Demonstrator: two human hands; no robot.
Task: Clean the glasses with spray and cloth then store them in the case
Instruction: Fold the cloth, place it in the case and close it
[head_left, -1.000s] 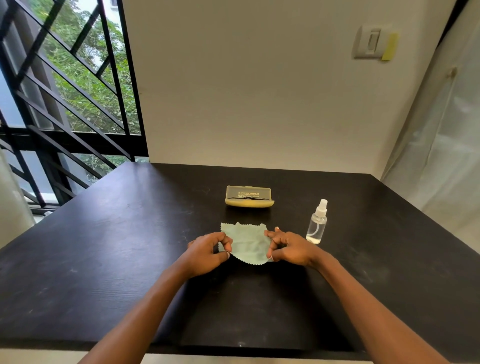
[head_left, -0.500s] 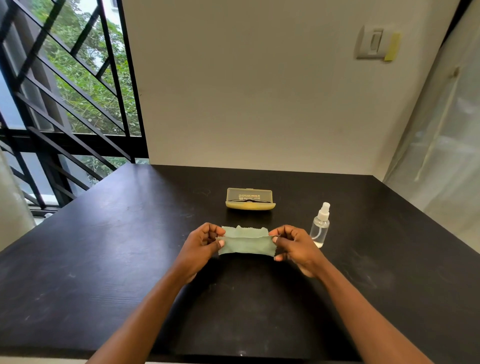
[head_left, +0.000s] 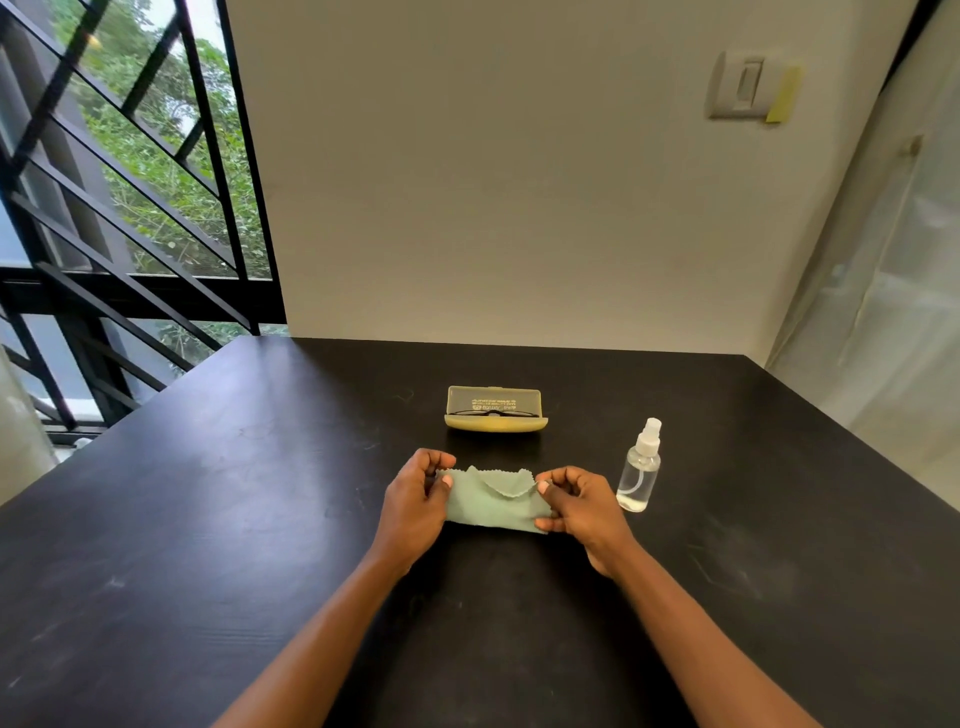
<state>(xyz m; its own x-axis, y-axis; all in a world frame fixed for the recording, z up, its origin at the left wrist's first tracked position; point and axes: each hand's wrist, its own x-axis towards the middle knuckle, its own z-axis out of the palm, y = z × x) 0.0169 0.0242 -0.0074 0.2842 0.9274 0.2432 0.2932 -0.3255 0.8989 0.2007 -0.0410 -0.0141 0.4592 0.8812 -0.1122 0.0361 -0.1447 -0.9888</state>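
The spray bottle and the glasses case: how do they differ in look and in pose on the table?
The spray bottle is clear, with a white nozzle; the glasses case is yellowish. The spray bottle stands upright and narrow; the glasses case lies low and wide, its lid open. The spray bottle stands beside the right hand; the glasses case lies farther back, beyond the cloth. Both rest untouched on the black table.

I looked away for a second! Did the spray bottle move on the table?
No. The spray bottle stands upright in the same spot, right of and nearer than the glasses case, apart from the right hand.

Black table (head_left: 208, 519) – beige wall (head_left: 493, 182), barred window (head_left: 130, 182).
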